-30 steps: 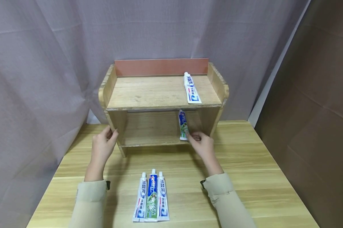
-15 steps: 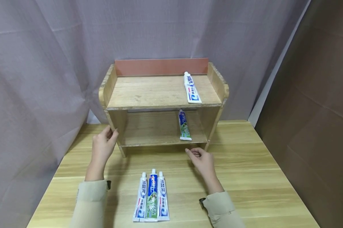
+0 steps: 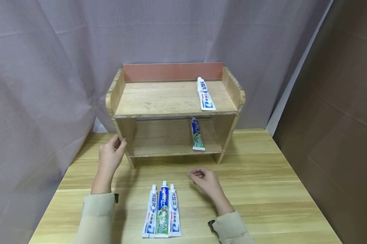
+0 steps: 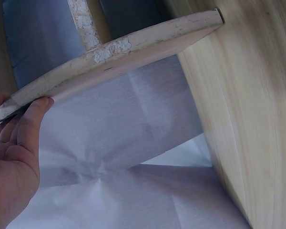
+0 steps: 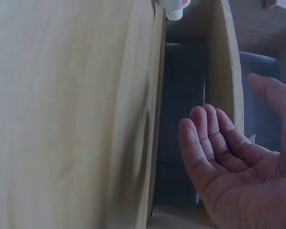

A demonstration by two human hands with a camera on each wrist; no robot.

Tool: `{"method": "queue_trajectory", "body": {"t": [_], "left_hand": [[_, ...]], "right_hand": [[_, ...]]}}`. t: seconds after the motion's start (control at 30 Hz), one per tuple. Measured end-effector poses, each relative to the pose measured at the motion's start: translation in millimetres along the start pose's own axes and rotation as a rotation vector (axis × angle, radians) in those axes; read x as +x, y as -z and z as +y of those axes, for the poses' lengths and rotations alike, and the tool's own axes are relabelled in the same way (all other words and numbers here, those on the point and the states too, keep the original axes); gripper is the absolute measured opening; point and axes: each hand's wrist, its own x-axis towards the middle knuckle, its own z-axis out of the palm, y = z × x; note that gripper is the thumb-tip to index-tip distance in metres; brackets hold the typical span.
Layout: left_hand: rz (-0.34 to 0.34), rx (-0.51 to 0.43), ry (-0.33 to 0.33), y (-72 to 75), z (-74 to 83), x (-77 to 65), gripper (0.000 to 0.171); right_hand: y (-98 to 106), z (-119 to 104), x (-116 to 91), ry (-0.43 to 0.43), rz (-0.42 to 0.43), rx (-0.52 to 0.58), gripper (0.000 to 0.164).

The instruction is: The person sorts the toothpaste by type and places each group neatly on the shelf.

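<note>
My left hand point(image 3: 109, 156) pinches the front edge of the left side panel of a small wooden shelf point(image 3: 162, 98). In the left wrist view, thumb and fingers sit on either side of that panel point(image 4: 148, 40). My right hand point(image 3: 207, 184) is in front of the shelf over the table, fingers loosely curved and holding nothing. A blue-green toothpaste tube point(image 3: 197, 134) lies on the lower board, and a white toothpaste tube point(image 3: 206, 95) on the upper one. Left of my right hand, two white tubes flank a blue-green toothpaste tube point(image 3: 162, 211).
The wooden table point(image 3: 263, 189) carries the shelf and the row of tubes. A grey curtain point(image 3: 171, 30) hangs behind the shelf and down the left. On the right stands a brown panel point(image 3: 333, 112).
My right hand has let go of the blue-green tube on the lower board and drawn back toward the tubes on the table. My left hand has stayed on the shelf.
</note>
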Motion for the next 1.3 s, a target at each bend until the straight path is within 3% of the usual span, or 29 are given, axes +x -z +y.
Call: {"method": "queue_trajectory", "body": {"t": [0.2,1.3], "left_hand": [[0.011,0.008,-0.03,-1.6,1.0,0.9,0.023],[0.019,0.023,-0.001,-0.2,0.5,0.1,0.025]], "right_hand": [[-2,3,1,0.008,-0.029,0.01,0.035],[-15,-7,-4,0.042,-0.087,0.02,0.038]]}}
